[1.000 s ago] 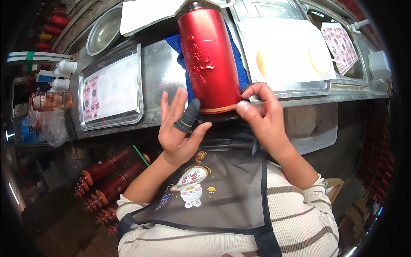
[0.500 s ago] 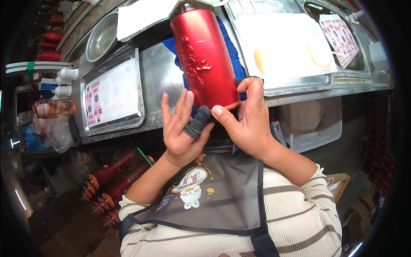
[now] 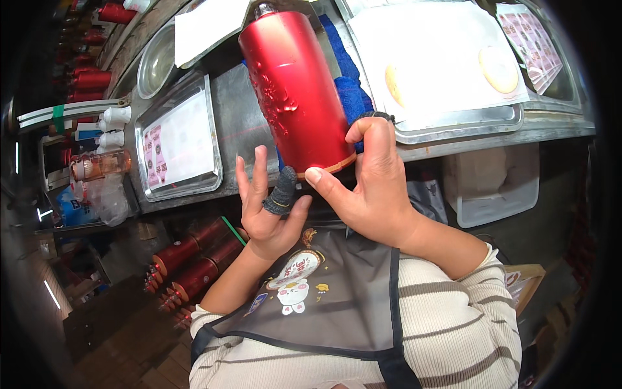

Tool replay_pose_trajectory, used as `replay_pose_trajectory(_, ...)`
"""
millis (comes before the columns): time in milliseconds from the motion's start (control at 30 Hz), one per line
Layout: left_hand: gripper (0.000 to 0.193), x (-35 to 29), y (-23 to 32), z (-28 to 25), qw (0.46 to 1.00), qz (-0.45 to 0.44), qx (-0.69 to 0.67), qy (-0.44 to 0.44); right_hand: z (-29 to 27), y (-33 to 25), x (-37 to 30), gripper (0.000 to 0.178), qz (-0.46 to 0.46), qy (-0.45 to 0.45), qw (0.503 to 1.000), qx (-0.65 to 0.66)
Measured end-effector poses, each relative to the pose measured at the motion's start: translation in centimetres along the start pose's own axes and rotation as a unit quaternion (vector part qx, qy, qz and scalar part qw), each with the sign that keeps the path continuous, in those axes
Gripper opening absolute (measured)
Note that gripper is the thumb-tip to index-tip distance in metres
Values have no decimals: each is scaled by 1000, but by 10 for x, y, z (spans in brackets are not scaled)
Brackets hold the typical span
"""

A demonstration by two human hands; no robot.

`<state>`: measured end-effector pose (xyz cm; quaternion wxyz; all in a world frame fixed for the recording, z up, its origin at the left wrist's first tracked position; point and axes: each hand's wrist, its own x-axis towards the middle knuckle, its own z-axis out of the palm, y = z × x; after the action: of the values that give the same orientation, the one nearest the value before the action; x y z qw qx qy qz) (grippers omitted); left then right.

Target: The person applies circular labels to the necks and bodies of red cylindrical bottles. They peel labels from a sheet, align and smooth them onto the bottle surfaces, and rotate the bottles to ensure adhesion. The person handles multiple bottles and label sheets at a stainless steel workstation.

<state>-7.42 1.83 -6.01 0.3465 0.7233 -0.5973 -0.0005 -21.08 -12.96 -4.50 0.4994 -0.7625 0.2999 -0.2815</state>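
A large glossy red bottle (image 3: 299,91) with a raised relief pattern lies on a blue cloth (image 3: 352,97), its neck pointing away from me and its base toward me. My right hand (image 3: 374,178) grips the base end, thumb on the orange-brown bottom rim and bent forefinger against the side. Dark covers sit on a finger of each hand. Beside the base's left edge is my left hand (image 3: 267,207), fingers spread, its covered forefinger at or very near the rim. I cannot tell whether that fingertip touches.
On the left, a metal tray (image 3: 178,146) holds white paper and pink printed labels. Another metal tray (image 3: 453,126), on the right, bears white sheets. A metal bowl (image 3: 155,61) stands far left. Below the bench are more red bottles (image 3: 194,279) and a white bin (image 3: 495,185).
The bottle has shifted left and turned, so its relief sits nearer the left side. My left hand has moved left with it; my right hand still holds the base. The view has shifted slightly.
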Motion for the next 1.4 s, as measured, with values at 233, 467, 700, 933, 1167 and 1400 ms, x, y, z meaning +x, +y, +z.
replay_pose_trajectory(233,30,3,3,0,999,-25,-8,-21,-1,0,2,57,2,-9,1000,-9)
replay_pose_trajectory(467,31,7,4,-2,1000,-1,8,-29,0,4,0,56,7,-11,1000,14)
replay_pose_trajectory(700,36,13,5,-4,999,16,28,-32,-4,4,1,55,8,-22,999,29)
replay_pose_trajectory(933,39,19,7,-4,995,53,77,-43,-5,7,0,52,-13,-14,1000,22)
replay_pose_trajectory(1167,38,24,12,-3,991,68,107,-46,-8,11,0,45,19,-37,995,95)
replay_pose_trajectory(1400,37,37,21,-7,983,95,152,-45,-13,13,-1,32,25,-37,988,145)
